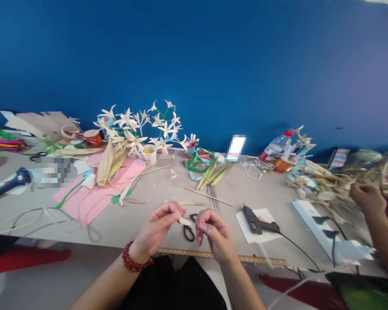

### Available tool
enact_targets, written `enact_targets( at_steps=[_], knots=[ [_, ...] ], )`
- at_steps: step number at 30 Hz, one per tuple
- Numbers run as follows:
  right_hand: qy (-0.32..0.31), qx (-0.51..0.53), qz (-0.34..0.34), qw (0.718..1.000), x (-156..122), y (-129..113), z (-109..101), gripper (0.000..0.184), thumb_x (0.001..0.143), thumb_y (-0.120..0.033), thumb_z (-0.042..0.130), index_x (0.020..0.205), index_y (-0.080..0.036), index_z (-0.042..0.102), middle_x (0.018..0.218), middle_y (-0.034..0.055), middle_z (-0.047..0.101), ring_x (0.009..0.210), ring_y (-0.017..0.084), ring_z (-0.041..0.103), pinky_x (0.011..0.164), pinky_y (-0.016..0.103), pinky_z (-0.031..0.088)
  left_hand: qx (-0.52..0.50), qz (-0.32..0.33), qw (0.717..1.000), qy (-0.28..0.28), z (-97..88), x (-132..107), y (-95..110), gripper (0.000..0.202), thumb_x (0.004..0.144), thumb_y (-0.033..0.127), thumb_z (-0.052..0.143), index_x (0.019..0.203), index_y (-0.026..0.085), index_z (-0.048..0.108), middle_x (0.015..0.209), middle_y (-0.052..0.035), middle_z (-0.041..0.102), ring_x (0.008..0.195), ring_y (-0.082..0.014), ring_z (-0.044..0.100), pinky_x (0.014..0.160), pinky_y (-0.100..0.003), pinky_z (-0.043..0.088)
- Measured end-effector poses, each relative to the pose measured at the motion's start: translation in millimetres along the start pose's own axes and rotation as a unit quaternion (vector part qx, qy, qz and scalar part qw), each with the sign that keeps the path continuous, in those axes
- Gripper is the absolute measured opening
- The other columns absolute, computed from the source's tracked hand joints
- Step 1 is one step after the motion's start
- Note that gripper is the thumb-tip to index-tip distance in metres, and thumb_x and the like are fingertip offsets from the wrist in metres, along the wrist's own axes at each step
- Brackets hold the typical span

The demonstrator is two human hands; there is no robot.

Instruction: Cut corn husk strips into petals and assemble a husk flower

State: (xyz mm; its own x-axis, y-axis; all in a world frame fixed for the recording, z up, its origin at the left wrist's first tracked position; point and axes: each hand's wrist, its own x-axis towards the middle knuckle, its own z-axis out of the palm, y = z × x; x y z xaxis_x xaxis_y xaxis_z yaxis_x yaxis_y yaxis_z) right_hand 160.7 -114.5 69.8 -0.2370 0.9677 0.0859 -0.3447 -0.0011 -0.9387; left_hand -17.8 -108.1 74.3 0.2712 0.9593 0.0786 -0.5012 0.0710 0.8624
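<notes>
Above the front of the table, my left hand pinches a small pale petal-shaped piece between thumb and fingers; a red bead bracelet is on that wrist. Just to the right, my right hand has its fingers curled together, close to the petal's tip but apart from it. Whether it holds anything is hidden. Black-handled scissors lie on the table between and behind the hands, their blades out of sight. Beyond them are a thin stick, dark wires and green stems.
A glue gun rests on white paper at right, beside a power strip with cords. Pale husk flowers stand behind pink paper and dried corn husks. At far right, another person's hands work near a husk pile.
</notes>
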Motion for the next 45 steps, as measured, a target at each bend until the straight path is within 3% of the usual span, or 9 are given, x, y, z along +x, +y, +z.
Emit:
enact_targets(
  at_steps=[5, 13, 15, 17, 18, 25, 31, 40, 45],
  knots=[
    [-0.012, -0.073, 0.045, 0.996, 4, 6, 2, 0.024, 0.084, -0.039, 0.066, 0.081, -0.017, 0.057, 0.063, -0.0019, 0.055, 0.051, 0.010, 0.052, 0.049, 0.022, 0.046, 0.077, -0.021, 0.996, 0.039, -11.6, 2, -9, 0.010, 0.083, 0.025, 0.066, 0.078, 0.017, 0.064, 0.088, -0.0037, 0.058, 0.089, -0.0178, 0.055, 0.087, -0.033, 0.042],
    [-0.028, -0.104, 0.082, 0.991, 20, 26, -1, 0.029, 0.087, -0.046, 0.059, 0.081, -0.018, 0.055, 0.059, -0.0041, 0.054, 0.044, 0.008, 0.047, 0.043, 0.020, 0.041, 0.269, -0.026, 0.963, -0.020, -33.9, 19, 5, 0.018, 0.087, 0.034, 0.059, 0.083, 0.016, 0.062, 0.082, -0.0025, 0.061, 0.080, -0.0161, 0.057, 0.078, -0.028, 0.044],
    [0.004, -0.170, 0.058, 0.984, 24, 32, -7, 0.028, 0.089, -0.047, 0.056, 0.086, -0.018, 0.055, 0.064, -0.0030, 0.056, 0.047, 0.009, 0.049, 0.043, 0.019, 0.041, 0.393, 0.015, 0.919, 0.018, -54.0, 42, 10, 0.019, 0.089, 0.035, 0.054, 0.087, 0.017, 0.062, 0.083, -0.0018, 0.064, 0.079, -0.0157, 0.059, 0.075, -0.027, 0.046],
    [0.045, -0.262, 0.008, 0.964, 25, 39, -15, 0.026, 0.090, -0.044, 0.055, 0.087, -0.018, 0.057, 0.071, -0.0004, 0.058, 0.054, 0.011, 0.054, 0.048, 0.020, 0.044, 0.565, 0.071, 0.819, 0.073, -77.2, 73, 12, 0.019, 0.090, 0.033, 0.052, 0.090, 0.018, 0.064, 0.090, -0.0026, 0.067, 0.085, -0.0169, 0.061, 0.081, -0.028, 0.047],
    [0.061, -0.309, -0.017, 0.949, 25, 43, -19, 0.025, 0.090, -0.042, 0.055, 0.086, -0.018, 0.058, 0.073, 0.0010, 0.060, 0.058, 0.012, 0.055, 0.051, 0.021, 0.045, 0.592, 0.078, 0.797, 0.084, -88.6, 89, 11, 0.018, 0.089, 0.031, 0.054, 0.091, 0.018, 0.065, 0.095, -0.0040, 0.068, 0.092, -0.0184, 0.060, 0.086, -0.029, 0.045],
    [0.116, -0.452, -0.117, 0.877, 9, 71, -50, 0.017, 0.093, -0.031, 0.049, 0.087, -0.019, 0.059, 0.077, 0.0052, 0.064, 0.065, 0.017, 0.060, 0.062, 0.028, 0.049, 0.692, 0.058, 0.715, 0.080, -135.3, 147, -11, 0.017, 0.086, 0.024, 0.057, 0.086, 0.020, 0.073, 0.098, -0.0062, 0.069, 0.097, -0.0220, 0.060, 0.092, -0.034, 0.043],
    [0.138, -0.443, -0.138, 0.875, 9, 78, -54, 0.013, 0.095, -0.027, 0.047, 0.090, -0.019, 0.057, 0.077, 0.0043, 0.062, 0.065, 0.017, 0.059, 0.062, 0.028, 0.048, 0.744, 0.054, 0.663, 0.070, -145.3, 156, -12, 0.023, 0.089, 0.024, 0.053, 0.100, 0.022, 0.073, 0.108, -0.0077, 0.067, 0.107, -0.0244, 0.057, 0.098, -0.038, 0.039],
    [0.106, -0.470, -0.133, 0.866, 13, 76, -51, 0.016, 0.094, -0.027, 0.047, 0.085, -0.019, 0.057, 0.072, 0.0027, 0.058, 0.060, 0.016, 0.054, 0.058, 0.027, 0.044, 0.781, 0.011, 0.617, 0.101, -133.0, 244, -28, 0.032, 0.092, 0.032, 0.056, 0.120, 0.016, 0.057, 0.121, -0.0099, 0.059, 0.103, -0.0220, 0.061, 0.087, -0.043, 0.053],
    [0.116, -0.470, -0.146, 0.863, 15, 76, -53, 0.018, 0.094, -0.026, 0.047, 0.081, -0.019, 0.057, 0.070, 0.0022, 0.058, 0.060, 0.015, 0.054, 0.059, 0.027, 0.043, 0.782, -0.008, 0.612, 0.119, -130.8, 266, -40, 0.033, 0.092, 0.032, 0.056, 0.121, 0.016, 0.056, 0.122, -0.0101, 0.059, 0.103, -0.0220, 0.061, 0.086, -0.043, 0.053]
  ],
)
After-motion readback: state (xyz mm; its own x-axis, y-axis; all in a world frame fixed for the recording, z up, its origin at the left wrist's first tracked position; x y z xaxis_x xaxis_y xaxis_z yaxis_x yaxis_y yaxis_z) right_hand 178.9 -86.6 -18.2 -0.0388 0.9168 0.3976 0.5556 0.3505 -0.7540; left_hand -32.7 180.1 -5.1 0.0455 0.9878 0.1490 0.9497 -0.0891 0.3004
